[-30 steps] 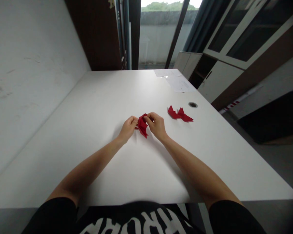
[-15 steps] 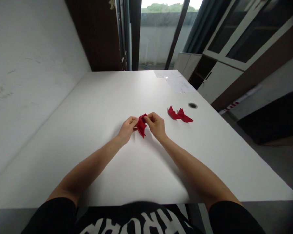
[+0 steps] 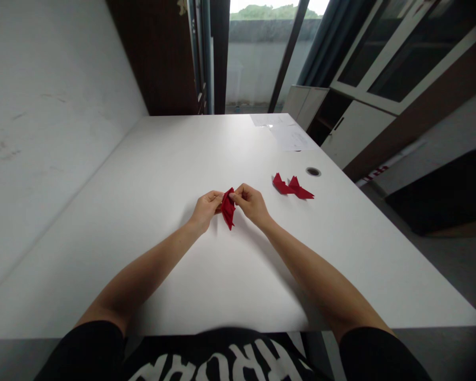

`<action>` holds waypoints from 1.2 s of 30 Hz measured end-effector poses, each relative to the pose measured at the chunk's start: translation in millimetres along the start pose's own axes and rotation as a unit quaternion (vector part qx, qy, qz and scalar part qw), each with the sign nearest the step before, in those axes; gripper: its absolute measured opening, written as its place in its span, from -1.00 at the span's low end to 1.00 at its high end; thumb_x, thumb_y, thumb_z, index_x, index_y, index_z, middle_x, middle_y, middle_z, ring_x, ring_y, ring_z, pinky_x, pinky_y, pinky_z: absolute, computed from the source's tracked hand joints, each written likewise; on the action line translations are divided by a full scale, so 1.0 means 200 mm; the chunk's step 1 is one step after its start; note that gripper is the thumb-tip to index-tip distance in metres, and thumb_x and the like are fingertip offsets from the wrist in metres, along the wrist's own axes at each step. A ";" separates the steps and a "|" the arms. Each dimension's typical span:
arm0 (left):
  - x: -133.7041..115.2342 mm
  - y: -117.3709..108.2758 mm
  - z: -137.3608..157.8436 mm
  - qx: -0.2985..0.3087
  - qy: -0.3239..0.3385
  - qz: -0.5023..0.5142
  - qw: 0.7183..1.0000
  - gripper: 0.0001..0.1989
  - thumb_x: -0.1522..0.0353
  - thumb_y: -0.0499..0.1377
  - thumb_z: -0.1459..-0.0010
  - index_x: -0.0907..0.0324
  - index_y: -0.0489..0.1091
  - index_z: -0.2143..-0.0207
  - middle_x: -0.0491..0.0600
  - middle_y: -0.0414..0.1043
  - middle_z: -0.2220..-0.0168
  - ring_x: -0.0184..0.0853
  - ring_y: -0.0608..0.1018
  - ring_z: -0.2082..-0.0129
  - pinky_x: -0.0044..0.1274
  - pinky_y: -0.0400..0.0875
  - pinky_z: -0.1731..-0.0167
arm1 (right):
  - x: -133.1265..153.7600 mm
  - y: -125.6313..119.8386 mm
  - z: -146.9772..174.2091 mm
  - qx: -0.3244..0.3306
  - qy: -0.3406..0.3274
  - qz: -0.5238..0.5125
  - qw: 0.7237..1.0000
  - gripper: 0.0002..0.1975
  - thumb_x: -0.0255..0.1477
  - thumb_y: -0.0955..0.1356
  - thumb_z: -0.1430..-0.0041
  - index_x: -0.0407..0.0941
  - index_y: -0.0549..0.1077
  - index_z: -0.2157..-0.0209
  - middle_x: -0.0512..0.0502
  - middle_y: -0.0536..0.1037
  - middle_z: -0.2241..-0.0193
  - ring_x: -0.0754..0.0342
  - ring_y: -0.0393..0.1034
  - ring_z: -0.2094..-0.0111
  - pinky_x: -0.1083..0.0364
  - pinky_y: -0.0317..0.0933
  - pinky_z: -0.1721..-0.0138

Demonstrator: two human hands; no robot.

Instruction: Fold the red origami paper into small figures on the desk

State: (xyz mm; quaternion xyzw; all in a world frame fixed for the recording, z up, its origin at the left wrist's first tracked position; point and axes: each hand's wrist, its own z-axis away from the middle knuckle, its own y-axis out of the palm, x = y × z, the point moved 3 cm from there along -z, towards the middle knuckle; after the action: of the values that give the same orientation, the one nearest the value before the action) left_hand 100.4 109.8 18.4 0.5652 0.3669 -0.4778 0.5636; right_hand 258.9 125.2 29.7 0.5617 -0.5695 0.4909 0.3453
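Between my two hands is a piece of folded red paper (image 3: 228, 210), held just above the table with a pointed end hanging down toward me. My left hand (image 3: 205, 211) pinches its left side, fingers partly behind the paper. At the upper right edge, my right hand (image 3: 252, 203) grips it between thumb and curled fingers. Two more folded red paper pieces, the left one (image 3: 281, 185) and the right one (image 3: 300, 189), lie touching or overlapping on the table to the right of my right hand.
The white table (image 3: 174, 159) runs along a wall (image 3: 55, 106) on the left. Flat paper sheets (image 3: 289, 135) lie at its far right corner. A round cable hole (image 3: 313, 171) is near the right edge. Cabinets (image 3: 359, 127) stand beyond that edge.
The red paper in my hands has narrowed and turned more upright, its lower point shifting slightly left and toward me. My right hand has moved a little left. The other red pieces stay put.
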 end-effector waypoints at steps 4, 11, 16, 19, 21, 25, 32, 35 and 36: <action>-0.01 -0.01 0.00 -0.001 0.009 -0.001 1.000 -0.65 0.12 0.36 -0.08 0.23 0.45 0.33 -0.05 0.53 0.40 -0.38 0.57 0.42 -0.46 0.49 0.27 | 0.01 -0.01 -0.01 -0.002 -0.004 0.007 1.000 -0.65 -0.13 0.42 -0.17 -0.06 0.30 0.46 0.06 0.41 0.55 0.13 0.26 0.51 0.11 0.17 0.46; 0.00 -0.01 -0.02 0.005 -0.002 -0.003 1.000 -0.71 0.17 0.33 -0.10 0.21 0.45 0.32 -0.07 0.52 0.40 -0.40 0.54 0.43 -0.51 0.48 0.33 | 0.01 -0.01 -0.01 0.018 0.004 -0.041 0.999 -0.64 -0.10 0.42 -0.17 -0.05 0.29 0.42 0.08 0.42 0.57 0.13 0.30 0.52 0.11 0.20 0.46; -0.02 -0.01 -0.01 -0.027 0.025 -0.023 0.999 -0.71 0.15 0.31 -0.12 0.21 0.44 0.34 -0.09 0.49 0.42 -0.41 0.53 0.46 -0.51 0.47 0.34 | 0.05 -0.01 0.01 -0.023 -0.026 0.025 0.999 -0.70 -0.13 0.37 -0.24 -0.06 0.35 0.37 0.04 0.46 0.51 0.11 0.34 0.46 0.09 0.25 0.39; -0.03 0.00 0.00 -0.041 0.045 -0.036 0.998 -0.70 0.14 0.31 -0.13 0.21 0.44 0.35 -0.08 0.50 0.41 -0.40 0.54 0.45 -0.48 0.50 0.31 | 0.08 -0.01 0.03 -0.035 -0.050 0.091 0.994 -0.76 -0.20 0.37 -0.25 -0.07 0.39 0.36 0.02 0.49 0.47 0.11 0.33 0.45 0.08 0.22 0.37; -0.04 0.00 0.00 -0.039 0.059 -0.036 0.997 -0.69 0.13 0.32 -0.13 0.22 0.45 0.34 -0.07 0.52 0.40 -0.39 0.56 0.43 -0.46 0.51 0.28 | 0.08 -0.01 0.02 -0.029 -0.051 0.088 0.994 -0.76 -0.22 0.38 -0.24 -0.07 0.39 0.39 0.03 0.46 0.49 0.13 0.29 0.47 0.10 0.19 0.40; -0.03 0.00 -0.01 -0.023 0.077 -0.031 0.996 -0.66 0.12 0.33 -0.12 0.23 0.48 0.30 -0.03 0.57 0.33 -0.37 0.59 0.37 -0.45 0.53 0.23 | 0.05 -0.02 0.00 -0.018 -0.014 0.029 0.999 -0.71 -0.16 0.39 -0.21 -0.09 0.39 0.40 0.05 0.42 0.52 0.14 0.25 0.50 0.11 0.17 0.44; 0.00 -0.01 -0.02 -0.016 0.064 -0.025 0.998 -0.66 0.12 0.35 -0.08 0.23 0.51 0.28 -0.02 0.59 0.33 -0.37 0.58 0.39 -0.47 0.49 0.26 | 0.00 -0.01 -0.02 0.059 0.038 -0.070 0.995 -0.61 -0.06 0.44 -0.12 -0.10 0.37 0.40 0.08 0.41 0.57 0.17 0.27 0.55 0.13 0.19 0.50; 0.00 -0.01 -0.02 -0.018 0.059 -0.027 0.998 -0.64 0.12 0.36 -0.06 0.24 0.52 0.29 0.01 0.60 0.34 -0.35 0.58 0.40 -0.47 0.49 0.30 | 0.00 -0.01 -0.02 0.065 0.030 -0.059 0.996 -0.62 -0.08 0.44 -0.13 -0.09 0.36 0.40 0.08 0.42 0.58 0.17 0.28 0.56 0.14 0.18 0.51; 0.00 -0.01 -0.02 -0.017 0.059 -0.029 0.998 -0.64 0.12 0.36 -0.05 0.24 0.52 0.29 0.01 0.60 0.35 -0.35 0.59 0.41 -0.47 0.49 0.30 | 0.01 -0.01 -0.02 0.065 0.027 -0.054 0.996 -0.62 -0.09 0.44 -0.14 -0.09 0.35 0.40 0.08 0.42 0.58 0.17 0.28 0.56 0.14 0.17 0.51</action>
State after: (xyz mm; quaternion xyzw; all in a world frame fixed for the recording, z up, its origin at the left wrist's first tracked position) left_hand 99.0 113.4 18.1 0.5719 0.4243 -0.4531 0.5363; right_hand 259.6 129.3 32.2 0.5995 -0.4954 0.5227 0.3493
